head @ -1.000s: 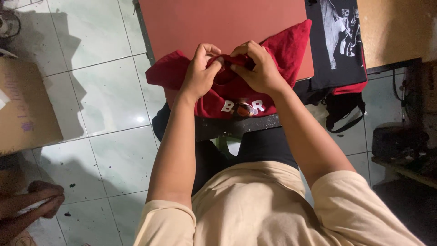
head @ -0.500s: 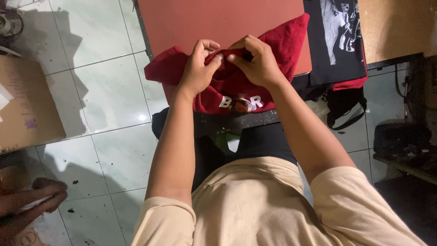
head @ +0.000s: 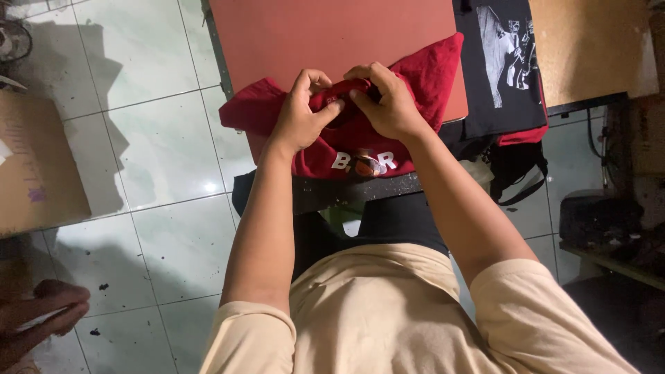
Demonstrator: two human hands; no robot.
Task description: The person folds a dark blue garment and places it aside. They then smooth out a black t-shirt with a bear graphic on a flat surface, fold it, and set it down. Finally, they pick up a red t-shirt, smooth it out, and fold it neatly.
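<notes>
A red shirt [head: 426, 73] with a white and round print on its chest lies bunched over the near edge of a reddish flat board [head: 332, 34]. My left hand [head: 299, 114] and my right hand [head: 388, 104] both pinch the shirt's collar area, thumbs nearly touching. The shirt's left sleeve hangs off the board's left side, and its lower part drapes over the dark front edge below.
A black printed shirt [head: 506, 62] lies right of the board over a red cloth. A cardboard box [head: 34, 166] sits on the tiled floor at left. Another person's foot [head: 41, 315] shows at bottom left. Dark equipment [head: 603, 221] stands at right.
My hands have shifted slightly on the collar, gathering the red fabric closer together; the shirt stays on the board.
</notes>
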